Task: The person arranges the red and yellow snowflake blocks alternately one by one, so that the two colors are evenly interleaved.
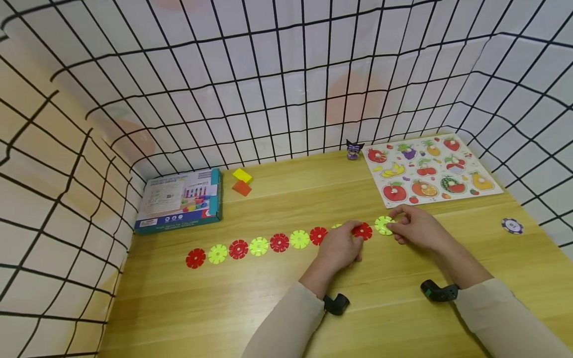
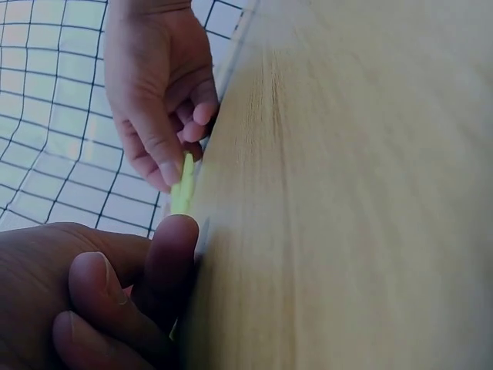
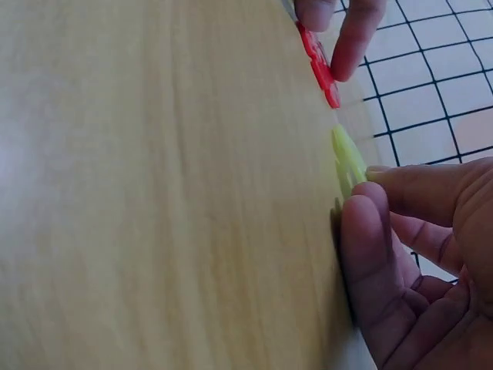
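A row of notched plastic snowflake discs, red and yellow-green in turn, runs across the wooden table, starting with a red disc (image 1: 195, 258) at the left. My left hand (image 1: 337, 247) holds the red snowflake disc (image 1: 366, 230) at the row's right end between finger and thumb, and covers part of a yellow-green disc under it. Just to the right, my right hand (image 1: 416, 227) pinches a yellow-green snowflake disc (image 1: 382, 224) by its right edge. In the right wrist view this yellow-green disc (image 3: 347, 154) is tilted, with a small gap to the red disc (image 3: 323, 73).
A fruit puzzle board (image 1: 425, 196) lies at the back right, beside a small purple figurine (image 1: 353, 150). At the back left are a flat box (image 1: 174, 219), a yellow piece (image 1: 242, 175) and an orange piece (image 1: 242, 188). A poker chip (image 1: 512, 225) lies far right. Black wire grid (image 1: 304, 74) encloses the table.
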{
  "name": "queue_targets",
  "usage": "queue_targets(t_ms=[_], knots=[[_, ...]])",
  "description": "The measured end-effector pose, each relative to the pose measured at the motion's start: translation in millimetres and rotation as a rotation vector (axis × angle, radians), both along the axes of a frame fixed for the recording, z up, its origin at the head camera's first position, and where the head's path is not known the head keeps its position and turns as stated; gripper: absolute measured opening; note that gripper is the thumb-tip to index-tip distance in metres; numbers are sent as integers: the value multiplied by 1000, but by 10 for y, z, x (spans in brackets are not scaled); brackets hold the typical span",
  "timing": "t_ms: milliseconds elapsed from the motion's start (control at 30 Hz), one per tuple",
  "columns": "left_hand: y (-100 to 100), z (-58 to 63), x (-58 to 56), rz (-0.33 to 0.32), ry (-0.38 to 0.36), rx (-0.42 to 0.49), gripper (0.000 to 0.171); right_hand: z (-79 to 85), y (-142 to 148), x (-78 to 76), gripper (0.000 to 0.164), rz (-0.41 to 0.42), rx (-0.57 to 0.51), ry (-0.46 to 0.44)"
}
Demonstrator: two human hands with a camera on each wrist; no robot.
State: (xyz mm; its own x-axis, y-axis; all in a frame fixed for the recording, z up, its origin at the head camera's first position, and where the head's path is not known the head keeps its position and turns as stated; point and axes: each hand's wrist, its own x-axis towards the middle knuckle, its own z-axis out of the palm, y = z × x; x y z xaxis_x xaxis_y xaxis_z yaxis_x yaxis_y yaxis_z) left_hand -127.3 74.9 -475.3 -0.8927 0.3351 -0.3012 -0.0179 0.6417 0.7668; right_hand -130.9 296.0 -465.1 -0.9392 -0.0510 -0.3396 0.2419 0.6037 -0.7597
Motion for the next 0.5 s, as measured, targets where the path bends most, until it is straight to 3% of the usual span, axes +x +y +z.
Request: queue_targets(t_ms=[500], knots=[[-25, 5, -35, 35, 26, -24, 36, -3, -57, -95, 32, 96, 128, 41]])
